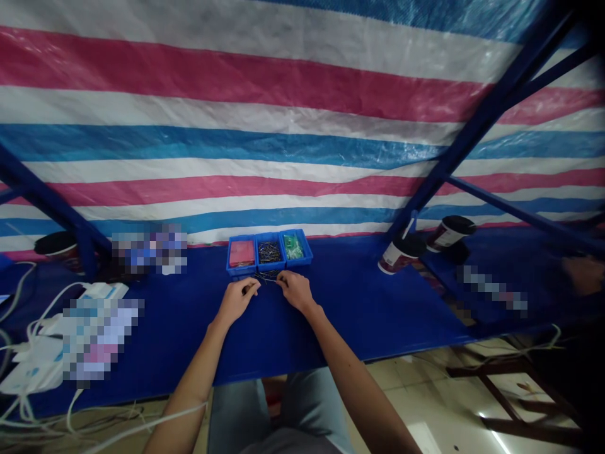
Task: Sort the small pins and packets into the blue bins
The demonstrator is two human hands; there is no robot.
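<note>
My left hand (237,297) rests on the blue table just in front of the bins, its thumb and fingers curled together. What it grips, if anything, is too small to tell. My right hand (295,290) is closed in a pinch at the right end of a small pile of thin dark pieces (265,275); whatever lies between its fingertips cannot be made out. Behind the hands stand three joined blue bins: the left bin holds a flat red stack (241,253), the middle one many dark screw-like pieces (270,252), the right one green and clear small items (293,246).
White power strips and cables (57,340) spread over the table's left side. A dark-lidded tub (401,253) with a pen on top stands at right, another tub (450,232) behind it. Blue metal struts (454,157) rise at both sides. Another person's hand (583,275) shows far right.
</note>
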